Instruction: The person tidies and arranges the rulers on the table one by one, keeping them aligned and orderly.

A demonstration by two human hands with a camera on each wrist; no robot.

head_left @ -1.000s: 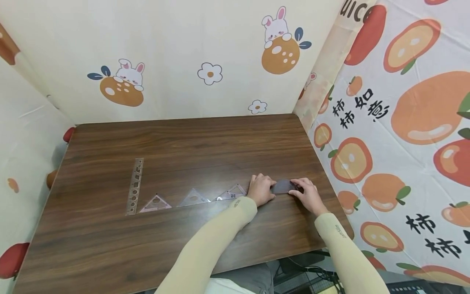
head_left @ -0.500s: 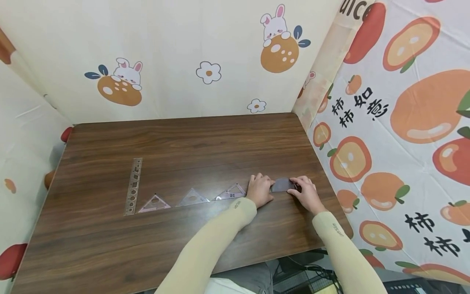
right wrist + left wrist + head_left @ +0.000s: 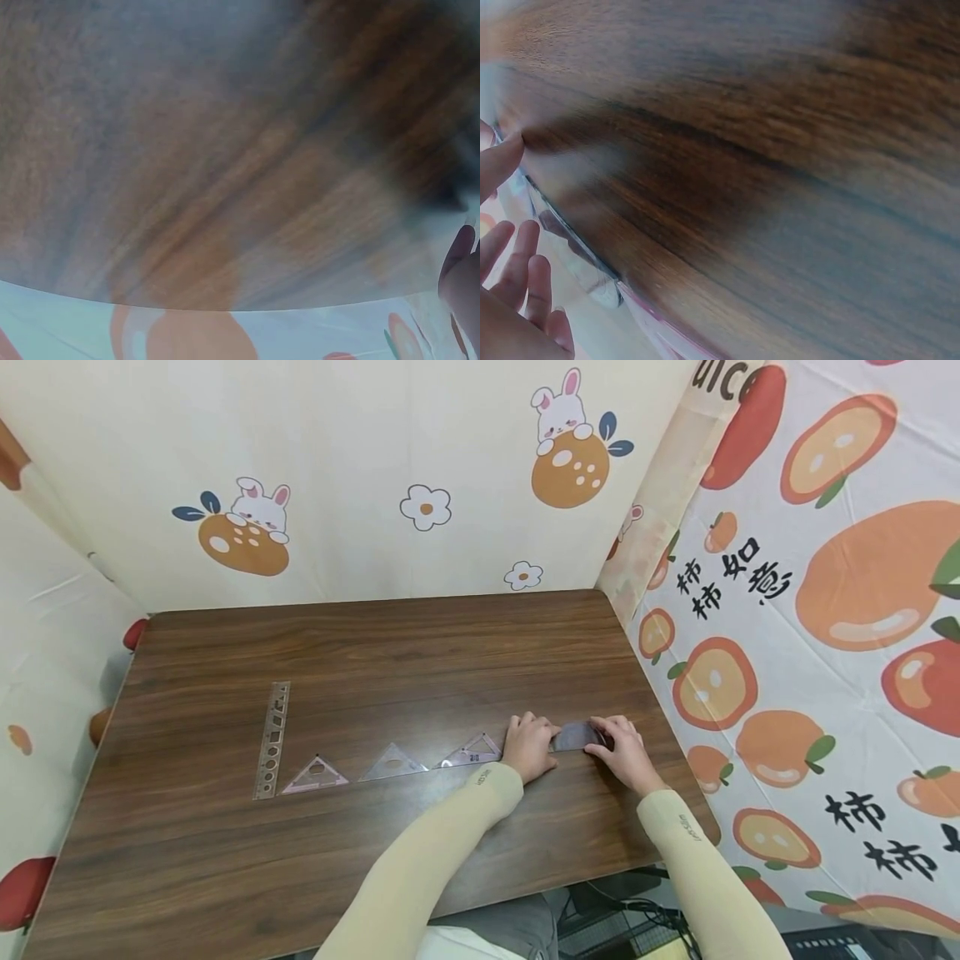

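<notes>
Near the table's right side, a small dark grey flat rectangular piece lies between the two hands. My right hand pinches its right end between thumb and fingers. At its left end my left hand rests on the table, the thumb tip by the piece's edge; the left wrist view has these fingers loosely spread. Left of that hand lies a row of clear set squares: one with pink edges, a plain one and another pink-edged one. Only part of the right hand shows in the right wrist view.
A clear stencil ruler with cut-out shapes lies upright at the row's left end. The brown wooden table meets a printed wall behind and a fruit-print cloth at right. Cables hang beyond its front edge.
The head view has shifted slightly. The hands and the dark piece stay nearly in place; the set squares and ruler have not moved.
</notes>
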